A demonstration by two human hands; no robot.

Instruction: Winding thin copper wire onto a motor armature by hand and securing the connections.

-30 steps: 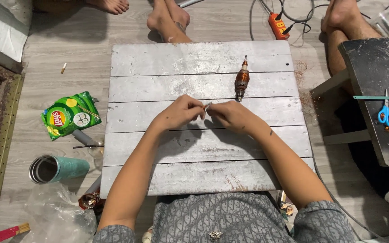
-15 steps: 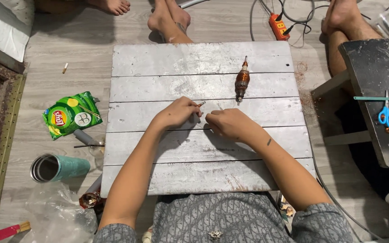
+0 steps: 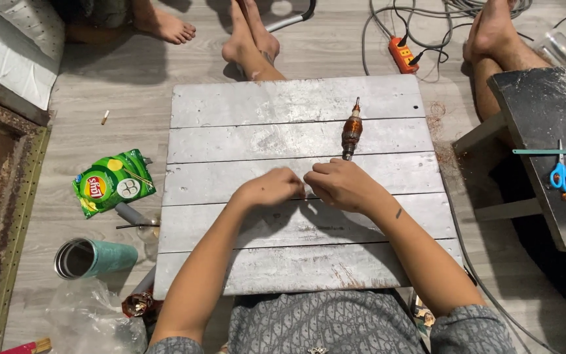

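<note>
Both bare forearms reach forward from the bottom of the view and angle inward, so the hands meet near the middle. The left hand (image 3: 271,189) is curled into a loose fist, knuckles up, fingers tucked under and pointing toward the other hand. The right hand (image 3: 340,185) is likewise closed, back of the hand facing up, its fingers bent down and inward. The fingertips of the two hands are just beside each other, almost touching; whether anything is pinched between them cannot be told. A small dark mark shows on the right forearm near the wrist. Short grey patterned sleeves cover the upper arms.
</note>
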